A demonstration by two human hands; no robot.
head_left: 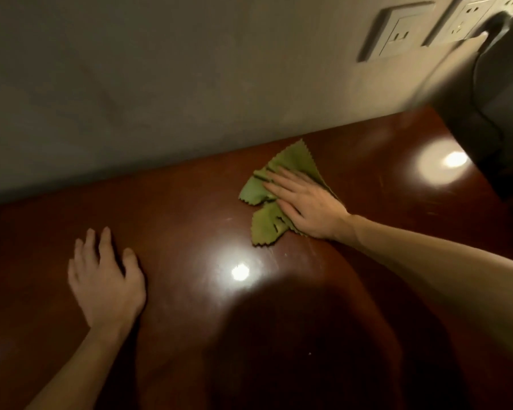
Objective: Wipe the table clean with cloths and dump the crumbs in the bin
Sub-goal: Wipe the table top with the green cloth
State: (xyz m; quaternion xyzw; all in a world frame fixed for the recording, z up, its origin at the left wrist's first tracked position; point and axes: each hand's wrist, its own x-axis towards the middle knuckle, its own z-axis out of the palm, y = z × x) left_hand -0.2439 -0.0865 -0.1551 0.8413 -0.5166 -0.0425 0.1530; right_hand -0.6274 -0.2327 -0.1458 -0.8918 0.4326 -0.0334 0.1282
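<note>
- nearest to us, our left hand (107, 279) lies palm down on the bench (190, 208), fingers spread and fairly straight, holding nothing. we judge that it is only bracing us.
- farther out and to the right, our right hand (305, 202) presses flat on the green cloth (267, 226). the fingers are straight and laid across it, not curled round it.
- the cloth is crumpled with zigzag edges, and it sits on the far half of the bench, near the wall (160, 84) but not touching it.
- only one cloth is in view.
- we judge the wiping to be under way, not finished. faint pale smears show in the glare between the cloth and the bright reflection.
- a few tiny specks (286, 255) lie on the near side of the cloth, apart from it. they may be crumbs, though they are too small to be sure.
- no gathered pile of crumbs is visible, and no bin is in view, so the dumping step looks not yet done.
- a dark object (501, 113) stands at the far right end of the bench, below the sockets (397, 34). the patch beside it will probably need a pass too.
</note>
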